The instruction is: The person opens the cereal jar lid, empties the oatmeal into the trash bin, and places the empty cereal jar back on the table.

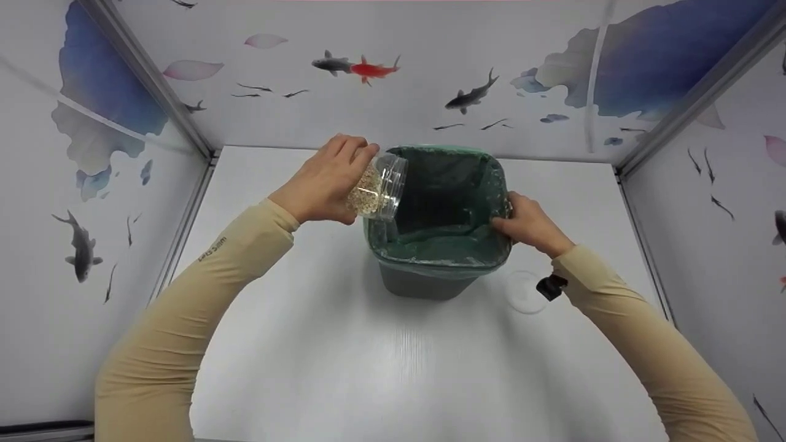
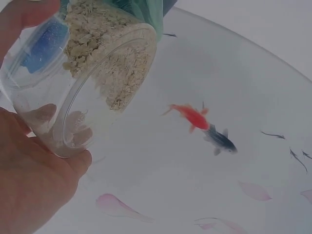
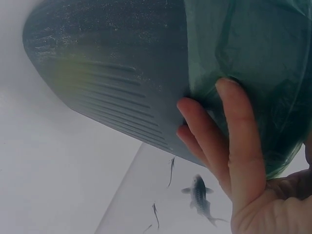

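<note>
Basically, saw at far L a pale wall [image 1: 37, 159] printed w/ fish, bordering the white table [image 1: 307, 374]. Next, spotted a tan sleeve [image 1: 184, 307] reaching up to L hand [image 1: 328, 178], clamped round a clear jar [image 1: 389, 187] w/ curled fingers. Held jar tipped on its side at L edge of bin opening, mouth facing R, w/ beige flakes [image 1: 366, 195] inside, heaped along one side per L wrist view. Couldn't tell re jar-rim contact. Found approx. mid-table a grey bin [image 1: 424, 283], lined w/ a green bag [image 1: 442, 248] folded over rim; caught ridges on its side in R wrist view. Then noted R hand [image 1: 529, 222] pinching bin's R rim, thumb inside, fingers outside vs. bag. Just below, saw a clear round disc [image 1: 522, 294] flat on table, next to a black device [image 1: 551, 286] at R cuff. Lastly, got a 2nd tan sleeve [image 1: 638, 331], then another fish-printed wall [image 1: 731, 264] at far R.
</note>
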Motion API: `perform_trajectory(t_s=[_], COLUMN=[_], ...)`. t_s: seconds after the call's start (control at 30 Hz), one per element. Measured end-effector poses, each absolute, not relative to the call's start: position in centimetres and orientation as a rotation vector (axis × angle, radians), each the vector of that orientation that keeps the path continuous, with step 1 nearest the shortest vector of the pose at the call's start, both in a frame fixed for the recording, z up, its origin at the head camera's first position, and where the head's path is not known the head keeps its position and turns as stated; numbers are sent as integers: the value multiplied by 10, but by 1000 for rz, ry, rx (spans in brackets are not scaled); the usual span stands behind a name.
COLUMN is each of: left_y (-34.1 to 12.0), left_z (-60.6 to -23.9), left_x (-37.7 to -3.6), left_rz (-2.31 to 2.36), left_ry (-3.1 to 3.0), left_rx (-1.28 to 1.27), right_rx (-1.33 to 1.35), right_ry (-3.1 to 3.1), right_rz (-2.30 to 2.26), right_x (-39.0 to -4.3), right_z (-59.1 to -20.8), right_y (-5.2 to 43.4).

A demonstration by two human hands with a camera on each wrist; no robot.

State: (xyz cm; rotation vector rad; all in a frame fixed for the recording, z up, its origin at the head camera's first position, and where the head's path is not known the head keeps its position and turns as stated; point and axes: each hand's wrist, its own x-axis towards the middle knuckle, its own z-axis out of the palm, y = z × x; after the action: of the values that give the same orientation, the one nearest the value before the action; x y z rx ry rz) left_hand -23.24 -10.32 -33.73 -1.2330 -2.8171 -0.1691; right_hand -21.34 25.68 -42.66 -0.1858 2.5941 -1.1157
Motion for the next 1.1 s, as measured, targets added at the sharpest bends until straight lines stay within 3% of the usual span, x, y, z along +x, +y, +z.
perform_trajectory(t_s=[1.1], left_y=[-93], left_z=[-329], left_x=[-246], left_rz=[-69], left_ry=[-2881], left_rx=[-1238], right_rx=[-222], right_ry=[2513], right_rz=[-1051], right_x=[-218], right_z=[-425], right_y=[264])
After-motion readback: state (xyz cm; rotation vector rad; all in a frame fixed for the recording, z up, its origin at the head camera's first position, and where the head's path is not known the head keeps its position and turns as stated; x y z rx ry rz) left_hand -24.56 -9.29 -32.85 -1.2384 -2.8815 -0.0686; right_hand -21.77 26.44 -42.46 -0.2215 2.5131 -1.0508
